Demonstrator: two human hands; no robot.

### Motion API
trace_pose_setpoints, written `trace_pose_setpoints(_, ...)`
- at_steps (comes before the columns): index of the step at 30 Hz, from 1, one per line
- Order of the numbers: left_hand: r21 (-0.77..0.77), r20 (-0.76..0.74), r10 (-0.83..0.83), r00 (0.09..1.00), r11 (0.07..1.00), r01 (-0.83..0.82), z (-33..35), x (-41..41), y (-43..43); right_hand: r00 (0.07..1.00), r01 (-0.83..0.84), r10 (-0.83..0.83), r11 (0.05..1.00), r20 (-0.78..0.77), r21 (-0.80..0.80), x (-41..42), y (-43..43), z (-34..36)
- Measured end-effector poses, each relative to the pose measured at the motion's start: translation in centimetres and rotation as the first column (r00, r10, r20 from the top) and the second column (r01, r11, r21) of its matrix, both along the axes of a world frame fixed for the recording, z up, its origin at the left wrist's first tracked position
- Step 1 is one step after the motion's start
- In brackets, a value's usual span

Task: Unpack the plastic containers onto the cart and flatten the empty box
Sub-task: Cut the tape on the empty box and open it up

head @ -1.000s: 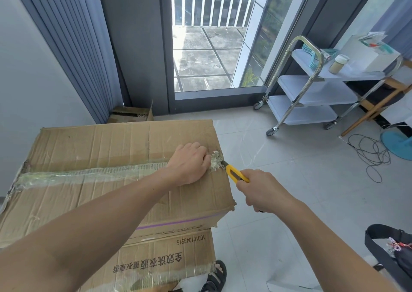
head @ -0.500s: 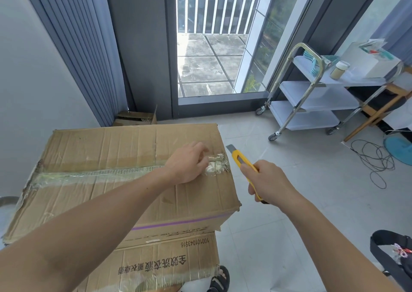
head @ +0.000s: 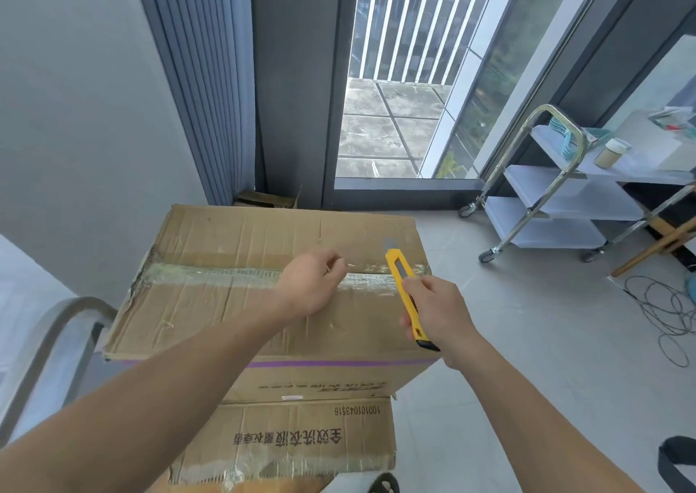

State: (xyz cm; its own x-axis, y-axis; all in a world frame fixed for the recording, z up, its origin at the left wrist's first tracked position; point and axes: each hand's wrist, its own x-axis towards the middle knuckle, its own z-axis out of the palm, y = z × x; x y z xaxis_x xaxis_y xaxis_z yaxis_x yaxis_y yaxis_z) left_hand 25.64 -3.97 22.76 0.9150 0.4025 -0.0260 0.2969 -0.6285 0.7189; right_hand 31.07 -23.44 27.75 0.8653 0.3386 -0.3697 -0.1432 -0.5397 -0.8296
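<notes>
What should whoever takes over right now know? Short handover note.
Left hand: curled, resting on the top box at its tape seam.
Right hand: grips the yellow utility knife, blade out over the seam's right end.
Cart: by the window, to the right, apart from the box.
Done: nothing unpacked; box taped shut, no containers in view.
Left: slit the tape, open the flaps, move containers to the cart, flatten the box.

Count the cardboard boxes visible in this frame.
3. The taped box is on top, nearest the camera. A printed box sits directly beneath it. A small box is on the floor behind, by the curtain. More may be hidden underneath.
</notes>
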Motion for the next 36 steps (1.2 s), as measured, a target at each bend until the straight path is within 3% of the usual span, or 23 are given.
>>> trace_pose_setpoints(3, -0.23, -0.024, 0.002, 1.0, 0.973, -0.008, 1.1, -1.6, -1.2, 0.999, -0.045, 0.045, 0.999, 0.005, 0.014, -1.3, 1.1, 0.0)
trace_pose_setpoints(7, -0.554, -0.045, -0.096, 0.994, 0.831, 0.056, 3.2, -3.7, -2.8, 0.996, -0.085, 0.085, 0.995, 0.002, 0.052, -2.8, 2.1, 0.4)
trace_pose_setpoints(14, -0.771, 0.022, 0.022, 1.0, 0.637, 0.003, 3.9, -5.8, -5.4, 0.982, -0.185, 0.19, 0.963, -0.008, 0.198, -5.3, 0.9, 1.9)
trace_pose_setpoints(17, -0.808, 0.034, 0.105, 0.994, 0.589, -0.034, 3.9, -6.4, -6.4, 0.967, -0.228, 0.249, 0.94, -0.054, 0.253, -5.9, -0.4, 1.5)
trace_pose_setpoints(23, -0.803, 0.02, 0.23, 0.973, 0.583, -0.122, 4.0, -9.1, -7.3, 0.917, -0.352, 0.388, 0.897, -0.094, 0.266, -6.7, -1.4, 0.4)
trace_pose_setpoints(29, -0.823, 0.016, 0.461, 0.887, 0.511, -0.25, 3.7, -13.7, -5.4, 0.869, -0.481, 0.494, 0.837, 0.02, 0.26, -9.0, 0.7, -0.9)
trace_pose_setpoints(36, -0.857, 0.042, 0.485, 0.873, 0.467, -0.218, 3.2, -18.5, -2.9, 0.843, -0.537, 0.53, 0.816, 0.094, 0.214, -12.2, 4.0, -2.2)
